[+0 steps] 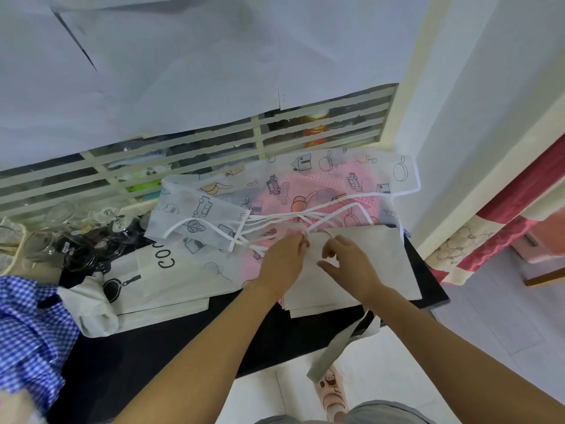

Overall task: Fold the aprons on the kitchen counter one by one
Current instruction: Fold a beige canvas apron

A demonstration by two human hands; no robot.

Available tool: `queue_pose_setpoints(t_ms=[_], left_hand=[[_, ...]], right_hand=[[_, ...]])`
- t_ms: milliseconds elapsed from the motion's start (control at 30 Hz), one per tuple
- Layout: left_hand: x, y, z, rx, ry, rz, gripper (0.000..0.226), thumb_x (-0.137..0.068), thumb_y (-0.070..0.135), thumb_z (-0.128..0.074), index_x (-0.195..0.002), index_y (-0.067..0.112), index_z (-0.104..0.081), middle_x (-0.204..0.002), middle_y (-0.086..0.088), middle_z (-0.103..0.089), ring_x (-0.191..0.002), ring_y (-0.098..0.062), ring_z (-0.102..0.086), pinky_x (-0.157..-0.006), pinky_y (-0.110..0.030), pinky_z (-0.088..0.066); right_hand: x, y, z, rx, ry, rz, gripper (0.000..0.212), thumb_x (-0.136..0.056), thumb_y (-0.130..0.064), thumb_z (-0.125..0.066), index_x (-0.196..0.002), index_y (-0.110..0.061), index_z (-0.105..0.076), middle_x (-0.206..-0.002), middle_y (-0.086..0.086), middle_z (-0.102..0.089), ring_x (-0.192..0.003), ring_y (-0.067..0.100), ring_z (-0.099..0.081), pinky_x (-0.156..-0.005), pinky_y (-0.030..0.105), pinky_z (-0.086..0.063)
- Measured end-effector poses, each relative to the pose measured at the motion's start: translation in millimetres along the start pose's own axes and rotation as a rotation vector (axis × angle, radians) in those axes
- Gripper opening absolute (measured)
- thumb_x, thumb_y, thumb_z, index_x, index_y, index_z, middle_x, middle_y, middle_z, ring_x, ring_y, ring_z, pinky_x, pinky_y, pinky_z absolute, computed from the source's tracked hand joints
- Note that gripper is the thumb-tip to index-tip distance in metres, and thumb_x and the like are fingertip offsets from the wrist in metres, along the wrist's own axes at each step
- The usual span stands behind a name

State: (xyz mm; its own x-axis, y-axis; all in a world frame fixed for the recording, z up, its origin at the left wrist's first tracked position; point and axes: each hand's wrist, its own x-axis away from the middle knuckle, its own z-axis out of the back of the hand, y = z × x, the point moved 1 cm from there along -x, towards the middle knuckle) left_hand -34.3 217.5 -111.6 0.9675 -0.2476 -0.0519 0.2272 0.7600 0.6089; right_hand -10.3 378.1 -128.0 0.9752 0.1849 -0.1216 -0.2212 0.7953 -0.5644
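Note:
A sheer white apron (pixel 305 185) printed with cars, houses and pans lies spread across the black counter (pixel 171 341), over a pink checked apron (pixel 308 191). Its white ties (pixel 275 220) cross in the middle. My left hand (pixel 282 261) pinches the ties where they bunch together. My right hand (pixel 348 261) hovers just right of them, fingers curled with thumb apart, over a folded grey-white apron (pixel 367 270). A folded white apron (pixel 171 280) with black lettering and a pan print lies to the left. A blue checked apron (pixel 27 325) is heaped at the far left.
Glasses and dark round lids (pixel 76 237) crowd the counter's back left. A slatted window (pixel 214 154) with paper taped above runs behind. A grey strap (pixel 336 347) hangs off the counter's front edge above the tiled floor. A red patterned cloth (pixel 495 234) is at right.

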Motion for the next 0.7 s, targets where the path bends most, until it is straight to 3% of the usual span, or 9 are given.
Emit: queue_pose_setpoints(t_ms=[100,200,300,400,467,567,633,700], left_hand=[[2,3,-11,-0.144,-0.229,-0.053,0.024,-0.1,0.01,-0.038,-0.105,0.006,-0.062,-0.103,-0.012,-0.063,-0.095,-0.026,-0.06,-0.079,-0.03,-0.042],[8,7,-13,-0.037,-0.264,-0.1,0.022,-0.099,0.011,-0.043,-0.098,0.001,-0.062,-0.095,-0.013,-0.064,-0.086,-0.025,-0.062,-0.073,-0.026,-0.043],[13,8,-11,0.106,-0.241,-0.057,0.022,-0.099,0.018,-0.048,-0.095,0.003,-0.064,-0.081,-0.005,-0.061,-0.068,-0.012,-0.054,-0.06,-0.015,-0.037],[15,2,-8,0.136,-0.202,-0.005,0.018,-0.098,0.017,-0.051,-0.095,0.006,-0.065,-0.072,0.005,-0.055,-0.059,-0.003,-0.046,-0.054,-0.014,-0.034],[16,-4,-9,0.124,-0.182,0.021,0.016,-0.098,0.014,-0.05,-0.095,0.006,-0.063,-0.069,0.009,-0.051,-0.059,-0.003,-0.044,-0.055,-0.015,-0.032],[20,-8,-9,0.143,-0.134,0.071,0.016,-0.098,0.012,-0.049,-0.109,0.009,-0.06,-0.089,0.009,-0.054,-0.072,-0.002,-0.047,-0.067,-0.014,-0.034],[24,-7,-10,0.201,-0.12,0.105,0.04,-0.095,0.013,-0.054,-0.133,0.018,-0.046,-0.114,0.012,-0.047,-0.082,-0.001,-0.049,-0.07,-0.009,-0.038],[27,-3,-13,0.259,-0.135,0.112,0.066,-0.089,0.018,-0.065,-0.145,0.027,-0.03,-0.121,0.018,-0.039,-0.085,-0.002,-0.049,-0.069,-0.005,-0.04]], right_hand=[[0,-14,12,0.044,0.066,0.177,0.033,-0.081,-0.019,-0.074,-0.106,-0.019,-0.052,-0.099,-0.001,-0.06,-0.064,0.02,-0.06,-0.058,0.033,-0.052],[-1,-14,11,0.135,-0.104,0.169,0.039,-0.087,-0.02,-0.067,-0.124,-0.018,-0.054,-0.113,0.004,-0.063,-0.083,0.026,-0.065,-0.071,0.035,-0.052],[0,-9,5,0.165,-0.147,0.078,0.025,-0.091,-0.022,-0.061,-0.113,-0.01,-0.063,-0.103,0.008,-0.06,-0.085,0.028,-0.062,-0.07,0.029,-0.044],[2,-5,1,0.15,-0.069,0.035,0.017,-0.088,-0.019,-0.067,-0.093,-0.003,-0.069,-0.089,0.01,-0.057,-0.068,0.028,-0.059,-0.061,0.027,-0.039],[2,-5,0,0.124,-0.034,0.018,0.015,-0.086,-0.017,-0.069,-0.091,-0.002,-0.07,-0.086,0.009,-0.055,-0.064,0.02,-0.05,-0.063,0.025,-0.036],[-2,-7,2,-0.036,-0.038,-0.107,0.014,-0.086,-0.019,-0.069,-0.087,-0.005,-0.069,-0.077,0.0,-0.05,-0.065,0.013,-0.044,-0.062,0.019,-0.031],[-5,-9,4,-0.273,-0.053,-0.244,0.015,-0.085,-0.021,-0.069,-0.08,-0.007,-0.066,-0.068,-0.001,-0.054,-0.061,0.009,-0.05,-0.061,0.015,-0.037],[-6,-13,6,-0.676,-0.107,-0.377,0.012,-0.087,-0.017,-0.067,-0.085,-0.005,-0.067,-0.07,0.003,-0.064,-0.065,0.009,-0.06,-0.069,0.017,-0.049]])
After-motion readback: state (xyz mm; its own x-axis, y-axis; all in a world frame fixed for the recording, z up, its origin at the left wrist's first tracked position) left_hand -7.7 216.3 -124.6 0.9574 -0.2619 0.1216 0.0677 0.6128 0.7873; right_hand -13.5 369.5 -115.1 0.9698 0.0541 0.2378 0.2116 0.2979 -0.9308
